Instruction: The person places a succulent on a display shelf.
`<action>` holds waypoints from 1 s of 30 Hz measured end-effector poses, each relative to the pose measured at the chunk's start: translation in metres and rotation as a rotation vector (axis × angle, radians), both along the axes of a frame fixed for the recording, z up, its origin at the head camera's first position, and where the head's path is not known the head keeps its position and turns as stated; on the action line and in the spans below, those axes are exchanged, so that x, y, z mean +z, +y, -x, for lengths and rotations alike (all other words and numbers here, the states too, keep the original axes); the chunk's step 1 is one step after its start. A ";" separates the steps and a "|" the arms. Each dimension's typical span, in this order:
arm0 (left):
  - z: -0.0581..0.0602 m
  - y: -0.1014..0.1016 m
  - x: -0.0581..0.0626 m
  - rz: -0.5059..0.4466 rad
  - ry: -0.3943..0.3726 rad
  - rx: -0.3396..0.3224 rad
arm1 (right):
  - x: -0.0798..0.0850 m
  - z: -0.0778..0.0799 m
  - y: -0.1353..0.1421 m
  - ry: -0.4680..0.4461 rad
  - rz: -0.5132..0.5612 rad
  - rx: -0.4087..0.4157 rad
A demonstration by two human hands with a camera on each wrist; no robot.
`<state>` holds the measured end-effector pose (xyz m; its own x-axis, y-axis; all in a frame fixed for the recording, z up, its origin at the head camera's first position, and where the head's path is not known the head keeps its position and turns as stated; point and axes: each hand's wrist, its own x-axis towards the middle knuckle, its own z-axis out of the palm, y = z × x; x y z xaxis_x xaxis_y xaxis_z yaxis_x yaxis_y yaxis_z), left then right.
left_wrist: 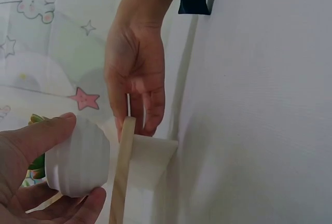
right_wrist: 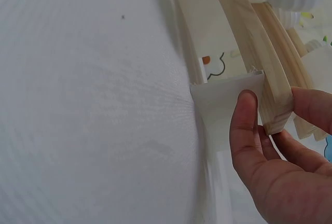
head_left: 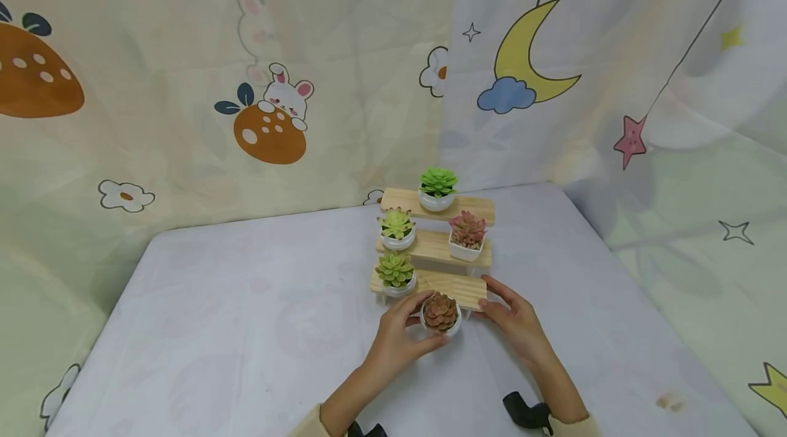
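My left hand (head_left: pixel 393 338) grips a small white ribbed pot (left_wrist: pixel 80 159) with a brown succulent (head_left: pixel 440 312), thumb on one side and fingers on the other. The pot is held at the front edge of a three-step wooden stand's lowest plank (head_left: pixel 451 285). At that plank's right end, my right hand (head_left: pixel 519 324) holds the corner between thumb and fingers. In the right wrist view the thumb lies by the stand's white leg (right_wrist: pixel 223 102). A potted green succulent (head_left: pixel 395 271) sits on the same plank's left end.
On the middle plank (head_left: pixel 433 246) are a yellow-green succulent (head_left: pixel 396 224) at left and a reddish one (head_left: pixel 468 229) in a square pot at right. A bright green succulent (head_left: pixel 438 183) tops the stand. A white cloth (head_left: pixel 246 328) covers the table; printed curtains (head_left: pixel 344 82) hang behind.
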<state>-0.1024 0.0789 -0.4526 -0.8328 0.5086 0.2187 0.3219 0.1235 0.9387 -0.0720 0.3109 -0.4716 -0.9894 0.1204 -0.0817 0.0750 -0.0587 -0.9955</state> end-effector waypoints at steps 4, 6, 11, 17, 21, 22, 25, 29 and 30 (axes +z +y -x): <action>0.004 0.011 0.007 0.013 0.009 0.000 | 0.000 0.001 0.000 -0.006 0.004 -0.007; 0.007 0.015 0.009 0.030 0.019 0.006 | -0.001 0.002 0.000 -0.006 0.011 -0.005; 0.014 0.026 0.011 0.075 0.054 0.041 | -0.003 0.002 0.000 -0.006 0.025 -0.004; 0.020 0.040 0.011 0.133 0.073 0.108 | -0.006 0.002 0.000 -0.007 0.027 -0.017; 0.023 0.044 0.010 0.173 0.087 0.136 | -0.007 0.002 0.000 -0.009 0.023 -0.017; 0.024 0.045 0.010 0.174 0.085 0.135 | -0.008 0.003 0.001 -0.009 0.022 -0.016; 0.027 0.047 0.009 0.175 0.070 0.128 | -0.008 0.004 0.001 -0.010 0.018 -0.016; 0.029 0.048 0.010 0.199 0.058 0.127 | -0.008 0.004 0.001 -0.021 0.009 -0.022; 0.029 0.048 0.010 0.209 0.063 0.127 | -0.009 0.004 0.001 -0.025 0.008 -0.021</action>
<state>-0.1318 0.1269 -0.4430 -0.8811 0.4402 0.1731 0.3481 0.3556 0.8674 -0.0759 0.3119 -0.4801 -0.9843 0.1402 -0.1069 0.0981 -0.0683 -0.9928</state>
